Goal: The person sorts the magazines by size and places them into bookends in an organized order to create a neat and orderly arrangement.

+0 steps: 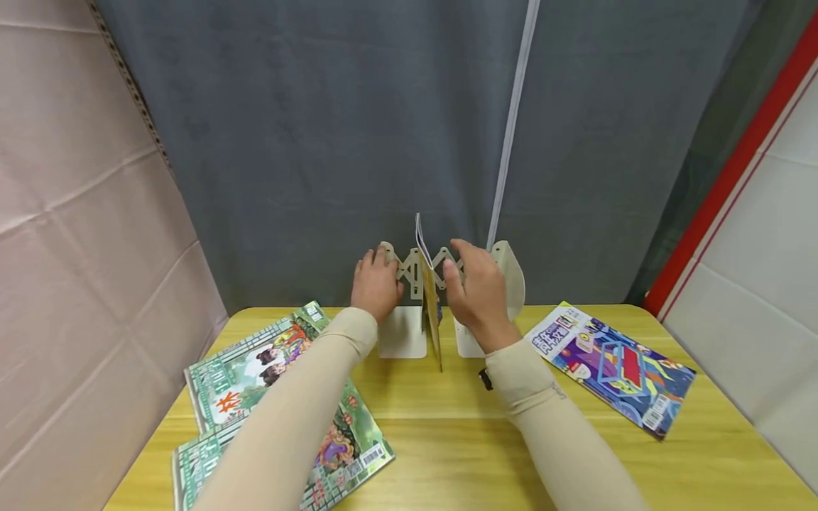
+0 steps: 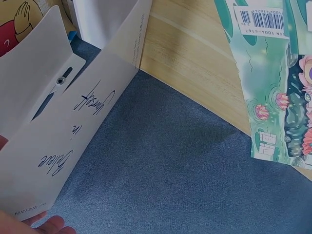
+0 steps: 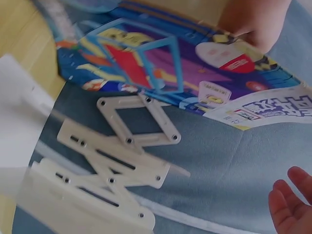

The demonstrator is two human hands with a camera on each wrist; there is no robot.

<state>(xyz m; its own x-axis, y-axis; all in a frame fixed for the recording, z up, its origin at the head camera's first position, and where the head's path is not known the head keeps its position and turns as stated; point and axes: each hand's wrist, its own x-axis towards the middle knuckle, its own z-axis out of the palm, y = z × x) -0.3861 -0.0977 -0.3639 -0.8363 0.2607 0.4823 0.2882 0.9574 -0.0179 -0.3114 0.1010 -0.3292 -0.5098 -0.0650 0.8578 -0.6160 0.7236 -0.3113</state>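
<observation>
The upright magazine (image 1: 431, 305) stands just left of the right hand (image 1: 476, 291), which grasps nothing; the left hand (image 1: 375, 285) grips the expandable bookend (image 1: 402, 337) at left.

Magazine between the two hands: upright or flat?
Upright. In the head view the magazine shows nearly edge-on, its top higher in frame than the bookend.

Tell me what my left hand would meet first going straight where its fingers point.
Past the bookend it holds, your left hand would probably meet the grey curtain first; depth is unclear.
</observation>
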